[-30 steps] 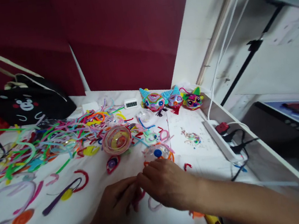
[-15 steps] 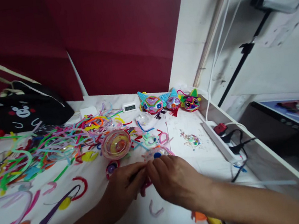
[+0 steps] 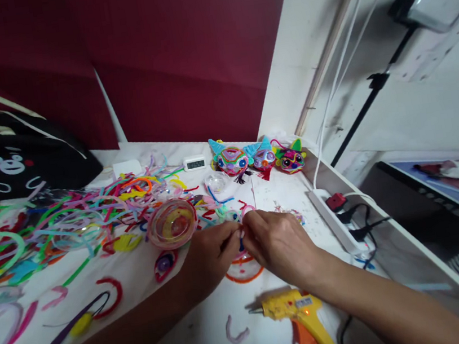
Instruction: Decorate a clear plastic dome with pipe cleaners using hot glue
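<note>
My left hand [image 3: 215, 251] and my right hand [image 3: 280, 242] meet above the middle of the table, fingers pinched together tip to tip. What they pinch is hidden between the fingers. Just below the fingertips shows a clear plastic piece with an orange rim [image 3: 247, 279], with a dark blue bit near its top; I cannot tell whether it is held or resting. Left of my left hand stands a round bowl with a pinkish rim [image 3: 172, 224]. In front of it lies a purple eye piece edged in red [image 3: 166, 265]. A yellow glue gun [image 3: 293, 305] lies below my right hand, its small light glowing orange.
Tangled colourful pipe cleaners [image 3: 70, 228] spread over the left. Several decorated animal-like heads [image 3: 231, 160] stand at the back beside a small digital clock [image 3: 195, 164]. A power strip [image 3: 339, 222] with plugs lies along the right edge. A black bag [image 3: 27, 160] stands at back left.
Both hands have moved slightly up and to the right, still pinched together. The orange-rimmed clear piece now shows beneath them, and more of the glue gun is in view.
</note>
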Demonstrator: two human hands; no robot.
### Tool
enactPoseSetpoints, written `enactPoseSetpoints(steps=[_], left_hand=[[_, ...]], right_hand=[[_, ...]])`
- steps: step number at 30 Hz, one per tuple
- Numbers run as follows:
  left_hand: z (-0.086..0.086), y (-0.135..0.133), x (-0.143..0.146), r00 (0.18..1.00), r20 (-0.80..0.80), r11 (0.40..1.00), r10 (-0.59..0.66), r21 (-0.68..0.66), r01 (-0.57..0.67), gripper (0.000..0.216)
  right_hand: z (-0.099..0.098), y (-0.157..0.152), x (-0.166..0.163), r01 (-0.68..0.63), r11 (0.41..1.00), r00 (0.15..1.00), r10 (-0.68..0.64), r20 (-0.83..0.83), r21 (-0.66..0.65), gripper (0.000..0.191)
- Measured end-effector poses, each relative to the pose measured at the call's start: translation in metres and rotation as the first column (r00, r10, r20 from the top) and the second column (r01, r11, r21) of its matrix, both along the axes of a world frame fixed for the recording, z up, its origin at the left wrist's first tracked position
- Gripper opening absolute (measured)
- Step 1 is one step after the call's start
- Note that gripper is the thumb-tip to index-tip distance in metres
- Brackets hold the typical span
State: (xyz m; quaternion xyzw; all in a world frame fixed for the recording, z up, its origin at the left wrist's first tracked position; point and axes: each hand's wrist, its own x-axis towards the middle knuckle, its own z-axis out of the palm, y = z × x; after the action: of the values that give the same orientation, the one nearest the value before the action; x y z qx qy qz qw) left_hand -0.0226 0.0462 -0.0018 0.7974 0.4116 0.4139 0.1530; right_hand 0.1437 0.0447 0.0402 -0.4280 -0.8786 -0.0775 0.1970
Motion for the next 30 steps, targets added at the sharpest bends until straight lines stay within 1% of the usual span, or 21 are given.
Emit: enactPoseSetpoints(steps=[3,5,9,12,15,19,22,23,24,25,26,27,28,29,30], left_hand=[[-0.009,0.002,-0.001,1.000,0.001,0.999,0.008,0.044,-0.008,0.021],[-0.014,0.003,-0.002,1.000,0.007,0.997,0.018,0.073,-0.018,0.020],[-0.018,0.005,-0.004,0.999,0.014,0.987,0.034,0.156,-0.036,0.021],[-0.016,0.005,-0.005,1.000,0.014,0.979,0.028,0.202,-0.030,0.019],[-0.013,0.005,-0.005,1.000,0.012,0.972,0.022,0.234,-0.024,0.018],[-0.009,0.003,-0.004,1.000,0.002,0.963,0.027,0.267,-0.027,0.016],[-0.005,0.002,-0.004,1.000,-0.003,0.962,0.030,0.272,-0.028,0.017],[-0.005,0.002,-0.004,1.000,-0.008,0.961,0.029,0.276,-0.026,0.018],[-0.004,0.002,-0.004,1.000,-0.016,0.958,0.027,0.285,-0.021,0.018],[-0.004,0.002,-0.004,0.999,-0.027,0.955,0.025,0.295,-0.016,0.018],[-0.004,0.003,-0.004,0.999,-0.036,0.951,0.027,0.310,-0.015,0.018],[-0.005,0.003,-0.004,0.998,-0.044,0.946,0.032,0.325,-0.016,0.018],[-0.006,0.004,-0.004,0.998,-0.051,0.940,0.037,0.342,-0.017,0.018],[-0.007,0.004,-0.004,0.997,-0.056,0.933,0.043,0.359,-0.020,0.018],[-0.008,0.005,-0.003,0.997,-0.058,0.926,0.049,0.377,-0.024,0.017]], right_hand=[[-0.002,0.004,0.000,-0.009,0.989,0.993,-0.008,-0.117,-0.146,0.011],[-0.004,0.006,-0.001,-0.041,0.977,0.973,-0.008,-0.229,-0.208,0.011],[-0.006,0.009,-0.003,-0.094,0.954,0.897,-0.042,-0.440,-0.283,0.010],[-0.007,0.010,-0.003,-0.146,0.918,0.823,-0.094,-0.560,-0.368,0.009],[-0.007,0.011,-0.002,-0.214,0.843,0.739,-0.191,-0.646,-0.494,0.007],[-0.006,0.015,-0.003,-0.326,0.709,0.640,-0.321,-0.698,-0.625,0.007],[-0.004,0.018,-0.004,-0.391,0.618,0.592,-0.400,-0.700,-0.683,0.011],[-0.004,0.018,-0.004,-0.402,0.595,0.586,-0.417,-0.695,-0.696,0.012],[-0.004,0.018,-0.004,-0.405,0.586,0.588,-0.422,-0.691,-0.702,0.012],[-0.005,0.017,-0.003,-0.392,0.603,0.600,-0.406,-0.690,-0.695,0.011],[-0.005,0.016,-0.003,-0.359,0.650,0.628,-0.362,-0.689,-0.669,0.010],[-0.006,0.015,-0.001,-0.311,0.724,0.673,-0.290,-0.681,-0.616,0.009],[-0.006,0.013,0.000,-0.255,0.811,0.730,-0.196,-0.655,-0.527,0.010],[-0.007,0.011,0.001,-0.202,0.891,0.791,-0.097,-0.605,-0.407,0.011],[-0.007,0.010,0.002,-0.164,0.947,0.844,-0.011,-0.536,-0.277,0.013]])
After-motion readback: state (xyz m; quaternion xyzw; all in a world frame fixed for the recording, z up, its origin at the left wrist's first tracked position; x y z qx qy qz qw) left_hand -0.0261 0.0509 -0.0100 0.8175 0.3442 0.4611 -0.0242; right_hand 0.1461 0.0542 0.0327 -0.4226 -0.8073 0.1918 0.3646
